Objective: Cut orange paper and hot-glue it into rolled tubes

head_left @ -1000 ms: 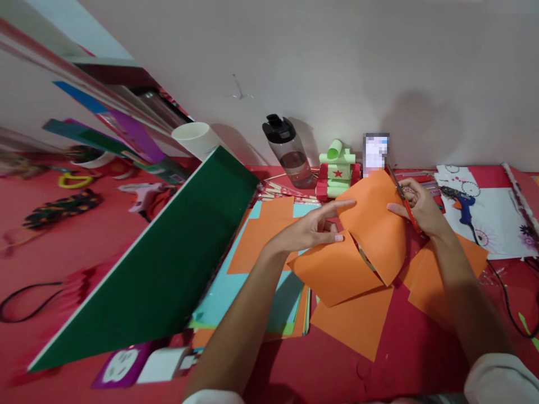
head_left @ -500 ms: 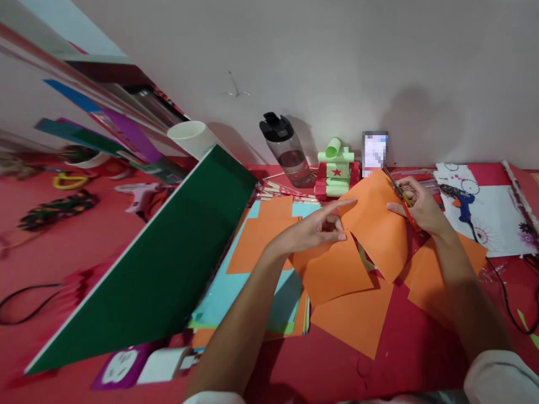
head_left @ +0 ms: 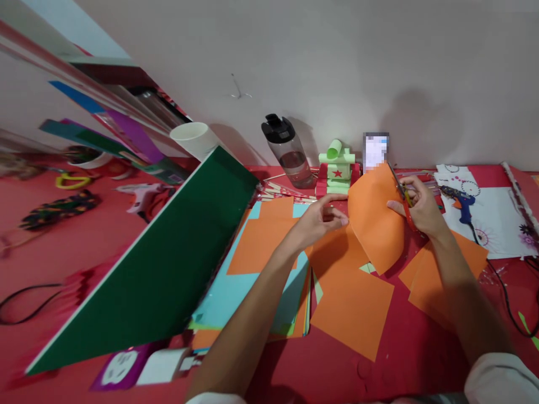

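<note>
My right hand (head_left: 421, 207) is wrapped round scissors (head_left: 407, 210) with red and yellow handles, blades pointing up and left at the edge of an orange paper sheet (head_left: 374, 219). My right thumb presses on that raised, curved sheet. My left hand (head_left: 326, 220) has its fingertips at the sheet's left edge, bent as in a pinch; the index tip seems to pass behind the paper. Beneath lie another orange sheet (head_left: 353, 314) and an orange piece (head_left: 337, 252) in the shadow of the hands. More orange pieces (head_left: 429, 286) lie under my right forearm.
A green board (head_left: 160, 252) leans at left beside stacked blue paper (head_left: 236, 303). Behind stand a water bottle (head_left: 288, 151), a green paper model (head_left: 338, 168) and a phone (head_left: 375, 151). A blue glue gun (head_left: 465, 207) with its cord lies right; a white charger (head_left: 162, 366) sits front left.
My left hand has drawn back slightly and let go of the lower orange piece, which now lies flatter. The raised sheet has curled more and its lower corner has risen.
</note>
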Available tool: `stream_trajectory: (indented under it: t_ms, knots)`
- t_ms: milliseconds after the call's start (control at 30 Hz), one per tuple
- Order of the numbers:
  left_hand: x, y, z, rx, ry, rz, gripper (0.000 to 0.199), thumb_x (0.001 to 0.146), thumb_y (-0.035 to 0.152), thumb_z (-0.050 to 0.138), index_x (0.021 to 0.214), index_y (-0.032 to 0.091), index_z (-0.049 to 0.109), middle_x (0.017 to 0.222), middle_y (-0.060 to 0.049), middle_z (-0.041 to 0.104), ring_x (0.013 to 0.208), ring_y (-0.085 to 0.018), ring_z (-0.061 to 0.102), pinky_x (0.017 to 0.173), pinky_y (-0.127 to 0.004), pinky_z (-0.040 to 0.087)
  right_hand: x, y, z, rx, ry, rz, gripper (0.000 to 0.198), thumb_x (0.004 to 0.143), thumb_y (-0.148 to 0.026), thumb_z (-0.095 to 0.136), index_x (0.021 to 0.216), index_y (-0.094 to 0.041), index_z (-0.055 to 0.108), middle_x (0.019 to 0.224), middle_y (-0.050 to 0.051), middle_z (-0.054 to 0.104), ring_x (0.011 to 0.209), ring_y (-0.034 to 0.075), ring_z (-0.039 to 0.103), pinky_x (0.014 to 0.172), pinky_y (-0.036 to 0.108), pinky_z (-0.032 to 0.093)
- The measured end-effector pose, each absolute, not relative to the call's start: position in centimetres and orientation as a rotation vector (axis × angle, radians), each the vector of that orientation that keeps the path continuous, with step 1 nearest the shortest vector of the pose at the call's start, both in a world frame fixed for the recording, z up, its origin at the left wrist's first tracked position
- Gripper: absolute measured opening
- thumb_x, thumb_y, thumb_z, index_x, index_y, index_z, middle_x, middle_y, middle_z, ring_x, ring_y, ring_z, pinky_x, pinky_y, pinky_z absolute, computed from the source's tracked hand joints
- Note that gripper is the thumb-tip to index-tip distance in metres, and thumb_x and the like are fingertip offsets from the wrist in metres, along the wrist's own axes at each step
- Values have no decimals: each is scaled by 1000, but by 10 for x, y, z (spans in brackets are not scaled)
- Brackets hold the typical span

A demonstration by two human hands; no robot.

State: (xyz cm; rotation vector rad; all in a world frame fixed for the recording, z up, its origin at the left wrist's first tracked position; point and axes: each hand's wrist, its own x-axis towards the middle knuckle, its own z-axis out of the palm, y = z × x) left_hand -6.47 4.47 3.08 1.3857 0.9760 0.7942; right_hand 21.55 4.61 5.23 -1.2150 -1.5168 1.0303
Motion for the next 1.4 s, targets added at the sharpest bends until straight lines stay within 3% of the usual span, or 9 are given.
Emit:
stream_trajectory:
  t_ms: [300,700,900,1400]
  knots:
    - [-61,44,27,1415,951,829,54,77,22,77,126,19,56,83,0,68,78,-15,67,79,-31,53,213,45,55,-1259,-1549,996,60,65,-55,91,103,-30,52,77,-4,56,65,17,54,60,30,46]
    - [-60,41,33,1426,979,815,46,76,21,75,115,21,50,80,2,67,77,-14,66,77,-31,51,213,46,58,-1239,-1522,1013,59,63,-50,92,102,-29,53,73,-6,55,60,14,50,56,27,44]
    - [-62,38,31,1445,998,735,37,78,21,73,102,24,45,76,4,65,73,-14,64,69,-28,48,214,46,54,-1253,-1584,931,51,66,-45,91,100,-29,56,77,-4,55,66,14,51,59,27,43]
    - [-67,43,31,1571,984,741,28,84,27,70,101,23,47,86,0,67,82,-16,65,79,-31,51,254,49,69,-1353,-1579,981,60,61,-50,93,104,-27,57,80,-2,63,65,17,55,59,29,45]
